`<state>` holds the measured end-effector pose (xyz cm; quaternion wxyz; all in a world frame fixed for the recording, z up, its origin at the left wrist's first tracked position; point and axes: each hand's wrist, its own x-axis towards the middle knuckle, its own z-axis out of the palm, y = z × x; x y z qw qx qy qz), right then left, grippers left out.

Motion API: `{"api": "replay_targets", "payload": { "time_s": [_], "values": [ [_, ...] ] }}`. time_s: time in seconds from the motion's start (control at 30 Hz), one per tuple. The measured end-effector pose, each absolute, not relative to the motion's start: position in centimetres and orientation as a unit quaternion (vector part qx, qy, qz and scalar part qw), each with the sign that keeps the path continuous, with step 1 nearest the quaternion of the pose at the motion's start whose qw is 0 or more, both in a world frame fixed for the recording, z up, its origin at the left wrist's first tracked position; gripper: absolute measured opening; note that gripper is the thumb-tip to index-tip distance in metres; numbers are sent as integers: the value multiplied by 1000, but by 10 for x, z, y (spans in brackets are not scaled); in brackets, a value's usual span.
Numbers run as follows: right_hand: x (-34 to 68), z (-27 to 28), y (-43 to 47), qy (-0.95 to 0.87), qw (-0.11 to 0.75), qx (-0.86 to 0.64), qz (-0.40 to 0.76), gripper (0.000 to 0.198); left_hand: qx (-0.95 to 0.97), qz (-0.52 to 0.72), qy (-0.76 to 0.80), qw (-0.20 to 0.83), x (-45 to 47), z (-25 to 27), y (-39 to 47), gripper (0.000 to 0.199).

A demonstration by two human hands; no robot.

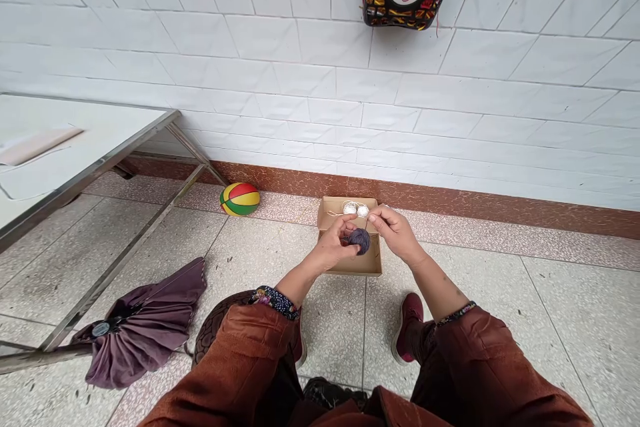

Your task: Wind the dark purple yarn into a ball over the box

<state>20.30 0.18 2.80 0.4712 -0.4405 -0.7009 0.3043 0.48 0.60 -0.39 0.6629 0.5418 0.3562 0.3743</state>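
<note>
While my left hand (336, 240) curls its fingers and thumb around the dark grey ball of yarn (359, 241), holding it above an open cardboard box (370, 264), my right hand (397, 232) is raised just beside it, thumb and forefinger pinched together on what looks like a thin strand coming from the ball; the strand is too fine to trace in full. Beyond the yarn, two white balls (349, 209) sit side by side in the far half of the box, with a pale loose thread near them. My red shoes (412, 315) stand on the speckled floor (340, 327) on my side of the box. Further left, a striped ball (240, 199) rests near the wall base, close to a metal-framed table (100, 121), and a purple umbrella (150, 327) lies half folded. High on the tiled wall (250, 80) hangs a black basket (370, 13) bearing a winking face.
</note>
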Motion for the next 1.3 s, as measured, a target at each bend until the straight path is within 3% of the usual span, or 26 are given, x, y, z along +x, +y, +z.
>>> {"api": "replay_targets", "payload": {
  "time_s": [0.2,0.4,0.6,0.87,1.07,1.17,1.3],
  "values": [
    [197,-6,13,-683,422,-516,299,26,530,421,250,692,0,6,8,71],
    [175,-25,1,-766,309,-487,284,18,426,515,326,669,-7,4,26,62],
    [161,5,-21,-862,241,-382,230,23,423,517,404,625,-6,-4,44,66],
    [169,75,-26,-814,402,-352,228,27,522,492,371,590,-11,14,56,70],
    [182,73,-3,-689,520,-456,215,27,613,375,245,650,-10,28,31,78],
    [182,50,5,-639,524,-511,236,29,597,381,196,678,-11,33,24,81],
    [173,21,6,-653,444,-556,259,27,518,458,179,700,-17,40,30,78]
  ]
}}
